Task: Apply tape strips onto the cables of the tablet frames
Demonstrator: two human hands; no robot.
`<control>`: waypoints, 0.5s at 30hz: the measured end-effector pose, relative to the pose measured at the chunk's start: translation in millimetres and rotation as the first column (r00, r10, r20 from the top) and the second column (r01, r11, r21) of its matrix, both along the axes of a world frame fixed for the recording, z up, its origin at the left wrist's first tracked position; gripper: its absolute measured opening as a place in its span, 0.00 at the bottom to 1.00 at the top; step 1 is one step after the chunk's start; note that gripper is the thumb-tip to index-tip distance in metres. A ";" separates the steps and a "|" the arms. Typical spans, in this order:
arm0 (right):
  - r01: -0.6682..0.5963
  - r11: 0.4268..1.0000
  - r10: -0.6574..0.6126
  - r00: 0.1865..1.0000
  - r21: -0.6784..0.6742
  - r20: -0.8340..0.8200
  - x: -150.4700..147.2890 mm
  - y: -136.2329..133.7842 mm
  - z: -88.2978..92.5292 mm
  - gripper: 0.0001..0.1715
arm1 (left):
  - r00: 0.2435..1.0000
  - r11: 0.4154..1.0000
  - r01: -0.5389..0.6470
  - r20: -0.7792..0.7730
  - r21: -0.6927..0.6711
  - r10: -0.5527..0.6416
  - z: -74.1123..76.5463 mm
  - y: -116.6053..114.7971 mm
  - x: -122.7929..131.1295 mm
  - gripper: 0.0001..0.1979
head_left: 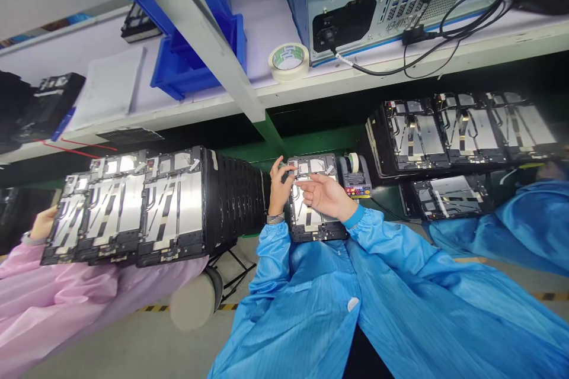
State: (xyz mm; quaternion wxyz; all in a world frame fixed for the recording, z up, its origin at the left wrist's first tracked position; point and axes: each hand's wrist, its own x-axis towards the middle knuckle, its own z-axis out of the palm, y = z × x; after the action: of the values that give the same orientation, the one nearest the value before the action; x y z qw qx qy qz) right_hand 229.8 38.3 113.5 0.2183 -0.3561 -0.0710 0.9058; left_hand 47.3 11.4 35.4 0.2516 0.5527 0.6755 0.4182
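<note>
**Left hand** (280, 186): fingers curled at the panel's top corner; grip impossible to tell.
**Right hand** (326, 195): open, fingers extended just over the panel, grasping nothing.
**Panel**: black-framed rectangular panel with silver metal plates and flat ribbon strips (306, 219), between both hands, at the edge of the green surface (311, 145).
**Progress**: 1 panel under the hands; 3 similar panels in a row (462, 130) and 1 below at right, plus a tall stack at left (173, 207); work done on each unclear.
**Nearby**: grey tape dispenser (353, 174); pink-sleeved co-worker's hand (44, 222).
</note>
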 end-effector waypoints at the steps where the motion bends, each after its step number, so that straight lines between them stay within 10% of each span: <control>1: -0.060 0.990 0.051 0.996 0.125 0.072 1.7 -1.4 -1.2 0.17 | 1.000 1.000 -0.001 0.003 -0.003 0.001 -0.1 -0.1 -0.3 0.12; 3: -0.194 0.858 0.060 0.958 0.476 0.282 4.8 -0.2 -4.1 0.17 | 1.000 1.000 0.002 0.020 0.000 -0.002 -1.3 -0.3 -1.0 0.11; 5: -0.363 0.542 -0.056 0.884 0.758 0.464 6.8 7.8 -7.5 0.15 | 0.999 1.000 0.006 0.048 0.009 -0.006 -3.2 -0.1 -1.4 0.10; 9: -0.679 -0.001 -0.190 0.721 0.734 0.666 8.3 32.6 -14.9 0.16 | 0.996 1.000 -0.005 0.089 0.006 0.005 -4.8 0.5 -1.1 0.08; 15: -0.792 -0.318 -0.259 0.601 0.521 0.756 9.4 44.7 -21.9 0.26 | 0.994 1.000 -0.002 0.111 -0.008 0.003 -0.5 1.5 -2.7 0.08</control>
State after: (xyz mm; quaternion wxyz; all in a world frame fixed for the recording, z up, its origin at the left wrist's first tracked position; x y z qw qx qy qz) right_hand 239.3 83.0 91.6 0.0928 -0.2943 -0.8989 0.3109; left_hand 44.6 12.9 34.9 0.2905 0.5268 0.6628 0.4459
